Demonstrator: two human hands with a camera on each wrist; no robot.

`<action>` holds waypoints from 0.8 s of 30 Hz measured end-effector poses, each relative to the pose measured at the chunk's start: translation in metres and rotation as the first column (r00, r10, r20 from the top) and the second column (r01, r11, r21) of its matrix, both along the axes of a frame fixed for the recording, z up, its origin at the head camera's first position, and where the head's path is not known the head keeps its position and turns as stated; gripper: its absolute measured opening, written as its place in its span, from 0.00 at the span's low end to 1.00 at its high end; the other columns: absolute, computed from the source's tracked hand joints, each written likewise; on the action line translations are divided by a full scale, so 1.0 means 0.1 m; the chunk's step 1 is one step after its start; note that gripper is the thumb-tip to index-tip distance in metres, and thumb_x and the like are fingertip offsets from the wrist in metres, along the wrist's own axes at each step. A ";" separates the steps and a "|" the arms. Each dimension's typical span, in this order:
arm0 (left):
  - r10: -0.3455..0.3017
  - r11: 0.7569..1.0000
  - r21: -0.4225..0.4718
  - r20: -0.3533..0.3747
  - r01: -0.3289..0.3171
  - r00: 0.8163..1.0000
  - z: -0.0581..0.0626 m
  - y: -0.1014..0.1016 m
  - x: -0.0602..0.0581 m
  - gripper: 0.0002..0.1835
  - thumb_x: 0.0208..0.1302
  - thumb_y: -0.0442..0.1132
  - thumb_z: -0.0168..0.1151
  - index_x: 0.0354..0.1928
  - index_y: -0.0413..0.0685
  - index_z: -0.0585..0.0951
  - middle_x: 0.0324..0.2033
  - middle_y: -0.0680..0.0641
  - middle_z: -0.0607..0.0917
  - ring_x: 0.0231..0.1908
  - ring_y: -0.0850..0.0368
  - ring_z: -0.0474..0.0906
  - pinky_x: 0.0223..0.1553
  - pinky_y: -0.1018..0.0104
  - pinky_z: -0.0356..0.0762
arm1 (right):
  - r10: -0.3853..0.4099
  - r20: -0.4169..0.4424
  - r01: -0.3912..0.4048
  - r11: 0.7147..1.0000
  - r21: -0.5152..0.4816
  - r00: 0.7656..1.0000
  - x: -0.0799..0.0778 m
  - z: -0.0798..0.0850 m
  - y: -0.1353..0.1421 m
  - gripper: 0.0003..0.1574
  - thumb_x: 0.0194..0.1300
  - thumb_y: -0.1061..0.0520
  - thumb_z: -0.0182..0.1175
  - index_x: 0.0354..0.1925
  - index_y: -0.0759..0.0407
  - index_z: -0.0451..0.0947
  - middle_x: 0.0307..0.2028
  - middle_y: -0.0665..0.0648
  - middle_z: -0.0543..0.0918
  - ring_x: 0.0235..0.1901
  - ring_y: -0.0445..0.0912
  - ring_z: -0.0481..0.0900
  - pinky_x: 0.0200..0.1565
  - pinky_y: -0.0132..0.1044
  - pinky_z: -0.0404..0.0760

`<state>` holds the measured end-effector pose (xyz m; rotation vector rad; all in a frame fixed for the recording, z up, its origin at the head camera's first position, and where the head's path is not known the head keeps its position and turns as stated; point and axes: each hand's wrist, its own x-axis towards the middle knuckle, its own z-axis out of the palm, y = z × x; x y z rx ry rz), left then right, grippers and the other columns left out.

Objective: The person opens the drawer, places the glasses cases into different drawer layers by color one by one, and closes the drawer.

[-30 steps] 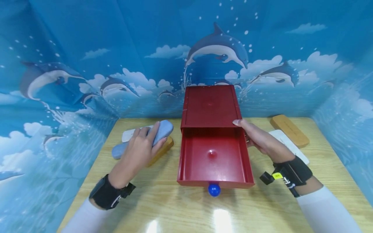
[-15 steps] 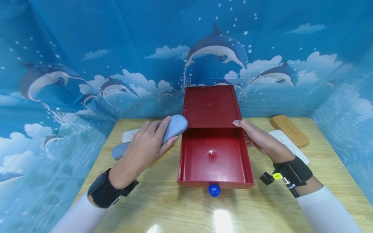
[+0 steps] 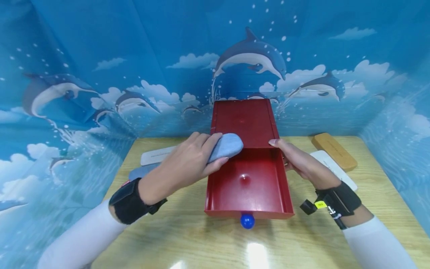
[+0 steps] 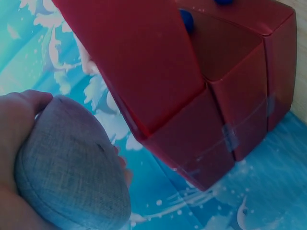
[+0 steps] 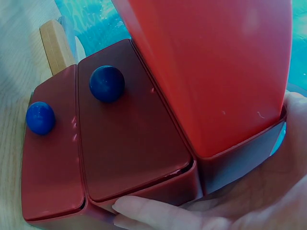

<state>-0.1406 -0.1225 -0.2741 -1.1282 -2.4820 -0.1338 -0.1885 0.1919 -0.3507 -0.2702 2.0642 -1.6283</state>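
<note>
Head view: your left hand (image 3: pixel 183 162) grasps one light-blue rounded fabric case (image 3: pixel 228 145), moved from left of the open red plastic drawer (image 3: pixel 258 188) to above it, opening seemingly reachable; right hand (image 3: pixel 300 162) grips the drawer's matching cabinet (image 3: pixel 246 119).

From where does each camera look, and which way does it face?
Head: worn there, facing forward and down at the open red drawer; left hand, right hand, sleeves show.
Left wrist: worn there, facing the drawer unit and held blue glasses case; left hand shows.
Right wrist: worn there, facing two shut drawers; right hand shows.
Both wrist views share the drawer unit.
</note>
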 end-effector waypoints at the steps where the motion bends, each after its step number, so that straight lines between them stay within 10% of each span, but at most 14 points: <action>1: -0.015 1.000 -0.013 0.008 0.015 1.000 0.01 0.03 -0.01 0.35 0.66 0.61 0.52 0.64 0.42 0.67 0.48 0.41 0.80 0.44 0.51 0.73 0.41 0.59 0.80 | -0.003 0.002 0.003 1.000 0.002 1.000 0.00 0.00 0.00 0.40 0.70 0.32 0.41 0.64 0.62 0.57 0.52 0.69 0.73 0.43 0.58 0.80 0.38 0.53 0.81; 24: -0.184 0.964 -0.153 0.209 0.218 0.960 -0.08 0.67 -0.04 0.38 0.66 0.60 0.51 0.70 0.43 0.58 0.55 0.45 0.74 0.50 0.56 0.68 0.48 0.65 0.75 | -0.037 0.013 0.037 0.999 0.031 0.999 -0.01 -0.01 -0.01 0.36 0.70 0.34 0.40 0.56 0.63 0.60 0.36 0.58 0.77 0.32 0.48 0.81 0.35 0.43 0.83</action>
